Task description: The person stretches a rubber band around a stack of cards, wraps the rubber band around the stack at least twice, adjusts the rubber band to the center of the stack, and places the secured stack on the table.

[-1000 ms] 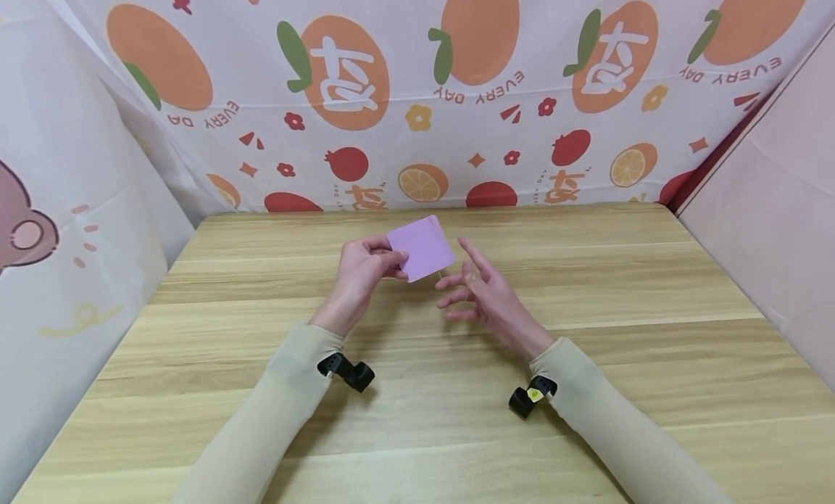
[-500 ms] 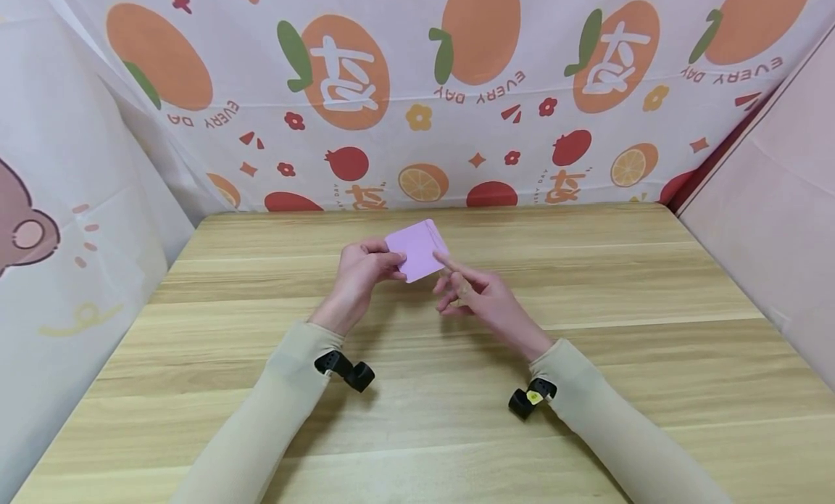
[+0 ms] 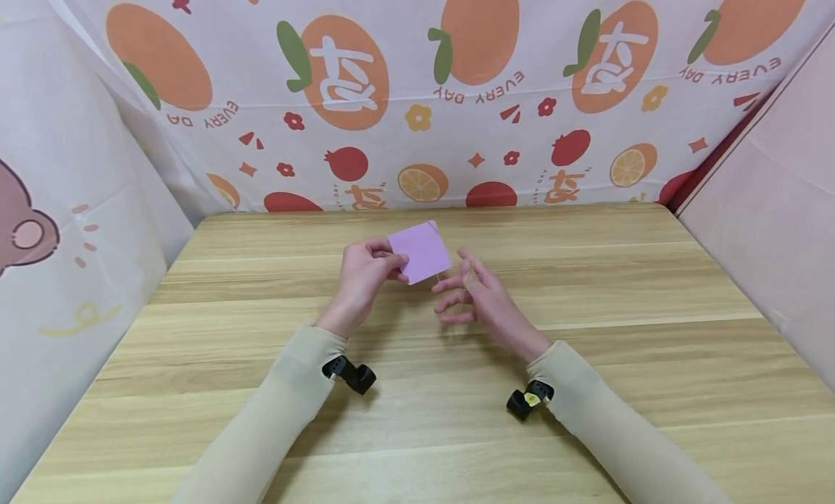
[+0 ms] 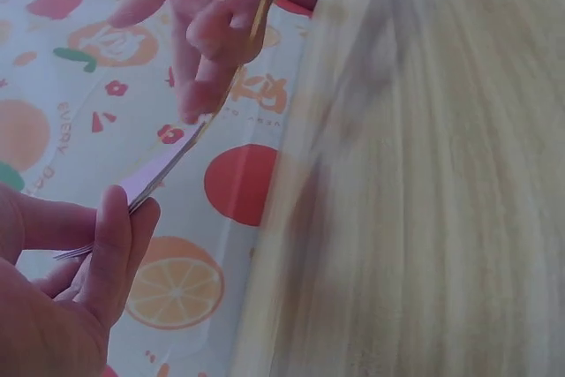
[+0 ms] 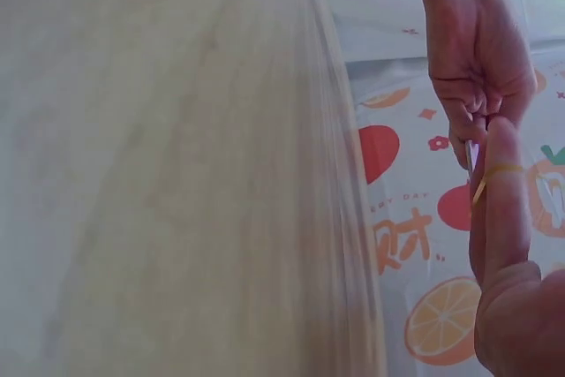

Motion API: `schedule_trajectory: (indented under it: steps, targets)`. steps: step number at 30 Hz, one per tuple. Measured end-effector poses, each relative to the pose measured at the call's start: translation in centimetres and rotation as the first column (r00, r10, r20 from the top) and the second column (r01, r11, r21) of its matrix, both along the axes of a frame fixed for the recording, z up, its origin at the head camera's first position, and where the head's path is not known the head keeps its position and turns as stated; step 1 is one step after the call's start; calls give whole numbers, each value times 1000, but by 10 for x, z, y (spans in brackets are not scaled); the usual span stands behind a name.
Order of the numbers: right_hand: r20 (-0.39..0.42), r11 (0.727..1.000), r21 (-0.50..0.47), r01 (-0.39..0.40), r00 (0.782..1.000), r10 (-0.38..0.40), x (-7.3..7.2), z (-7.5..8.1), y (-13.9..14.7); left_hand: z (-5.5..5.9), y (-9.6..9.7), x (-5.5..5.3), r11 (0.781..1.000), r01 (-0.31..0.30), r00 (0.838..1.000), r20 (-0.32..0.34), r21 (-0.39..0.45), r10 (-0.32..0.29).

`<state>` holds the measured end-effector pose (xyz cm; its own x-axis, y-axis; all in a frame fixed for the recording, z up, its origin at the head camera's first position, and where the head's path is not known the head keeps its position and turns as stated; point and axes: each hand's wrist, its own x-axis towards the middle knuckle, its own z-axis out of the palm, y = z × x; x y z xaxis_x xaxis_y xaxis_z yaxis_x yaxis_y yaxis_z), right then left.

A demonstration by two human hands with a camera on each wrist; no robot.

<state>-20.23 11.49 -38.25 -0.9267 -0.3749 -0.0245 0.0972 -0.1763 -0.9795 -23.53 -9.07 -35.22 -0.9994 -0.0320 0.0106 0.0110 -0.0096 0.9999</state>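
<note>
My left hand point(image 3: 361, 272) holds a thin stack of square purple paper cards point(image 3: 422, 252) by its left side, thumb on top, above the table. Several layered edges of the cards point(image 4: 163, 172) show in the left wrist view. Just right of the stack, my right hand point(image 3: 489, 294) has its fingers spread and loosely bent. A yellowish rubber band point(image 4: 258, 26) runs over the right fingers and down to the far end of the cards. The right wrist view shows the band point(image 5: 503, 169) across one finger. How it passes around the stack is hidden.
A wood-grain table point(image 3: 417, 431) lies under both hands. Behind it hangs a white cloth point(image 3: 404, 141) printed with fruit, and more cloth closes in the left and right sides. Each wrist wears a black strap with a small camera.
Half a second ago the right index finger was at the cards' right edge, with a thin line across their corner. Now that finger is lifted away to the right; the left hand has barely moved.
</note>
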Motion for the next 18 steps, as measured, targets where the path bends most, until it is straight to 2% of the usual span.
schedule_trajectory:
  steps: [8,13,18]
  targets:
    - [76,996,-47,69,995,-66,-5,2,5,2,-2,-2,999,-20,999,-41,-38,18]
    - [138,995,-87,41,990,-29,-9,0,11,5,-5,-3,1000,6,999,-44,-23,-7]
    - [180,997,-82,-7,983,22,-11,-4,15,6,-6,-2,999,32,998,-51,-40,-34]
